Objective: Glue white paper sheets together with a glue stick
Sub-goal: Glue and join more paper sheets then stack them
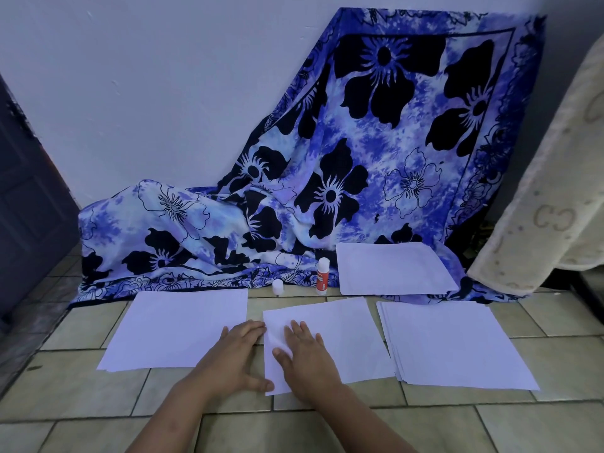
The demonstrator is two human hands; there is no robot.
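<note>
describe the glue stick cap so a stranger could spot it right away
Find the blue floral cloth draped against the wall. At its front hem, on the tiled floor, the glue stick stands upright. The cap stands just left of it: a plain white stub, shorter, with no red label.

Pale tiled floor (98, 400), plain white wall (157, 93), blue floral cloth (376, 165) draped against it, dark door (29, 207) at left
</note>
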